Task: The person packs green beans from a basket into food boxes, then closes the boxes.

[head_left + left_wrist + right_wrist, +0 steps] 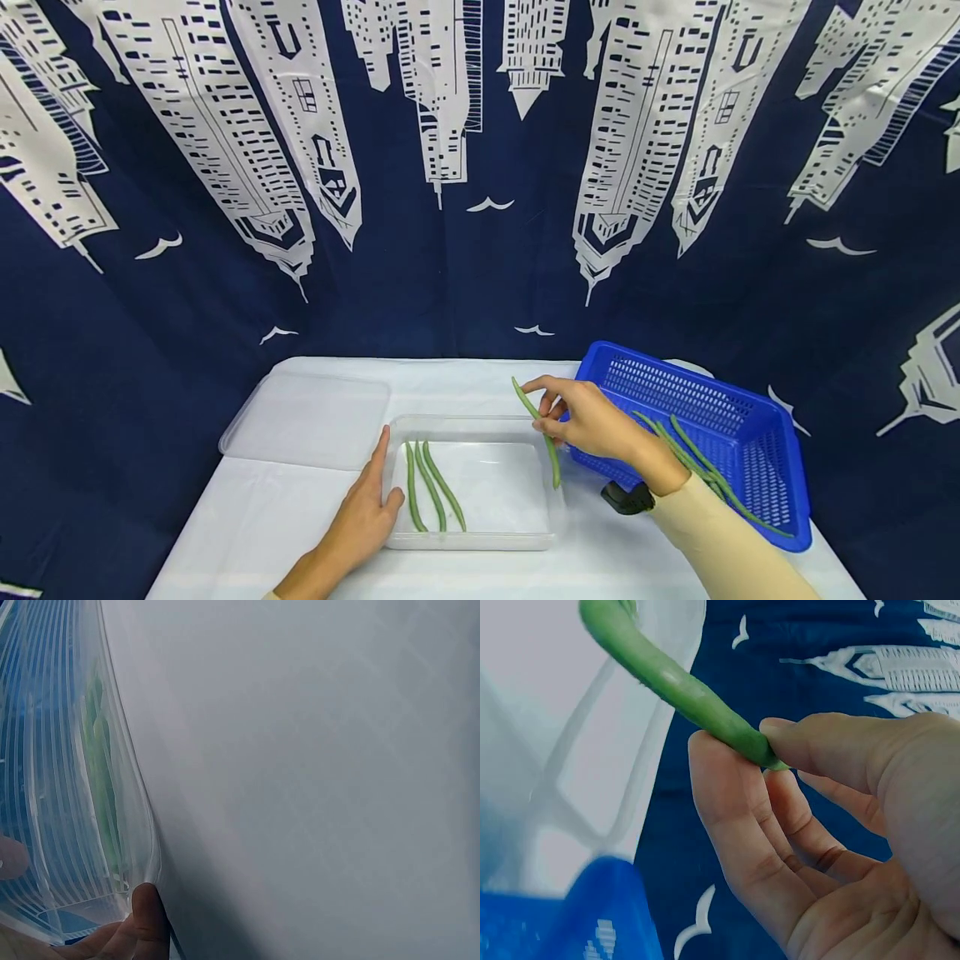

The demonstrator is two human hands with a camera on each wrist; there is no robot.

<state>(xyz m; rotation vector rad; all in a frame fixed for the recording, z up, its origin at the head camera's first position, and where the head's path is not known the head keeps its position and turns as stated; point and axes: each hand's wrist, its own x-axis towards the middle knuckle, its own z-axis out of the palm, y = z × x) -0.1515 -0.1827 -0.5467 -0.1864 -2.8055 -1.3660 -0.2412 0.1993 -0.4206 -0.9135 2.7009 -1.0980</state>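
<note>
In the head view my right hand pinches a green bean between thumb and fingers, over the right rim of a clear plastic container. The right wrist view shows this bean held near one end by the fingertips. Three green beans lie side by side in the left part of the container. My left hand rests against the container's left wall, index finger straight and thumb by the rim. The left wrist view shows its fingers at the ribbed clear wall.
A blue slotted basket holding several green beans stands at the right, under my right forearm. A clear lid lies on the white table at the back left. A navy skyline-print cloth hangs behind.
</note>
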